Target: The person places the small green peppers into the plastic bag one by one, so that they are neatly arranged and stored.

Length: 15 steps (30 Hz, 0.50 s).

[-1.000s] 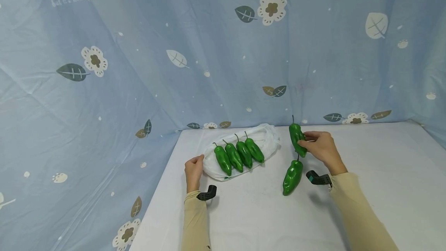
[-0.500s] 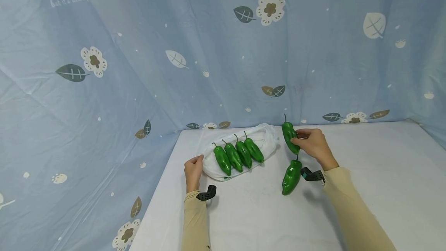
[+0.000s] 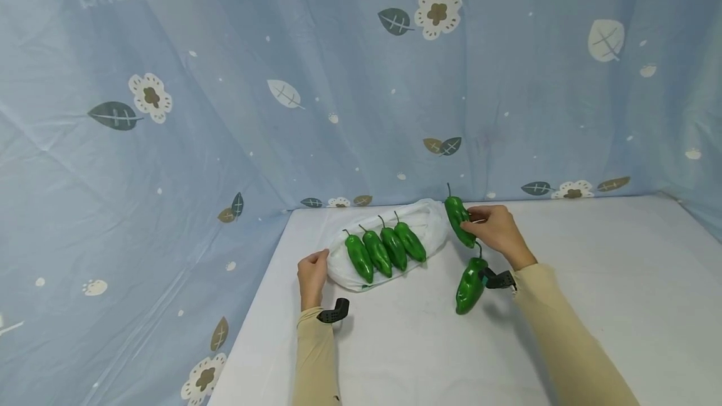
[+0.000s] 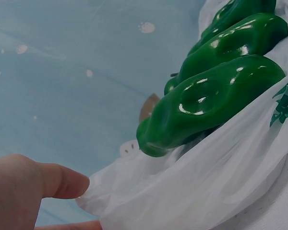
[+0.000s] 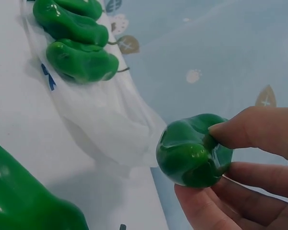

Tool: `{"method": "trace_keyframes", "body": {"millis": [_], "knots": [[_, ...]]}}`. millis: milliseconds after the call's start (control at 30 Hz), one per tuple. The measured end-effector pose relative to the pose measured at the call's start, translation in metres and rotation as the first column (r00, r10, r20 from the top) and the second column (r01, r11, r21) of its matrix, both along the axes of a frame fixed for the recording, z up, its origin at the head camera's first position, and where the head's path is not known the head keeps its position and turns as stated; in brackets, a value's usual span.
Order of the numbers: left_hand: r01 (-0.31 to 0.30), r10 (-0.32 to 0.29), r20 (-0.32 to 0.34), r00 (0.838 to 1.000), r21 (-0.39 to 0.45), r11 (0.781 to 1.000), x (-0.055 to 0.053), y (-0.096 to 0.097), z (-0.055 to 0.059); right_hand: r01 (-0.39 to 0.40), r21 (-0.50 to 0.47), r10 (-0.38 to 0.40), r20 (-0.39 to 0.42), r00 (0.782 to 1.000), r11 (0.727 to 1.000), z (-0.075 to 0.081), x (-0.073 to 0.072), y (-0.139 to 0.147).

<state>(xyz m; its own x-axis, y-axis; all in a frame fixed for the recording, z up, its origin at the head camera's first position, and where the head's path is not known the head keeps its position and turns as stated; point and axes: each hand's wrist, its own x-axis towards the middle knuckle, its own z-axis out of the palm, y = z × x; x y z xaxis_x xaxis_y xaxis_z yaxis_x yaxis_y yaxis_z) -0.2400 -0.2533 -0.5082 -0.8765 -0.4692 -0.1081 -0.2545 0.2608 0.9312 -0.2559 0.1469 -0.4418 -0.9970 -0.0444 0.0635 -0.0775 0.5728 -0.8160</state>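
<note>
A white plastic bag (image 3: 346, 277) lies at the back left of the table, with several green peppers (image 3: 376, 254) side by side on it. At its left end my left hand (image 3: 313, 277) pinches the edge of the bag between thumb and fingers. My right hand (image 3: 495, 230) grips one green pepper (image 3: 459, 221) by its side, stem up, just right of the bag. In the right wrist view thumb and fingers wrap this held pepper (image 5: 187, 153), seen end-on. Another green pepper (image 3: 469, 290) lies on the table below the right hand, partly covered by the wrist camera.
The white table (image 3: 417, 349) runs back to a blue curtain (image 3: 361, 80) printed with leaves and flowers. Black wrist cameras stick out from both sleeves, the right one (image 3: 497, 279) overlapping the lying pepper in the head view.
My right hand has moved left, carrying its pepper closer to the bag's right end. The left hand stays at the bag's edge, and the other peppers have not moved.
</note>
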Motion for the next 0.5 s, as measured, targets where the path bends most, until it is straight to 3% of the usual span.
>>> {"method": "trace_keyframes", "body": {"millis": [500], "knots": [[0.000, 0.000, -0.002, 1.000, 0.009, 1.000, 0.000, 0.000, 0.000, -0.042, 0.003, 0.042, 0.000, 0.999, 0.999, -0.001, -0.013, -0.016]]}}
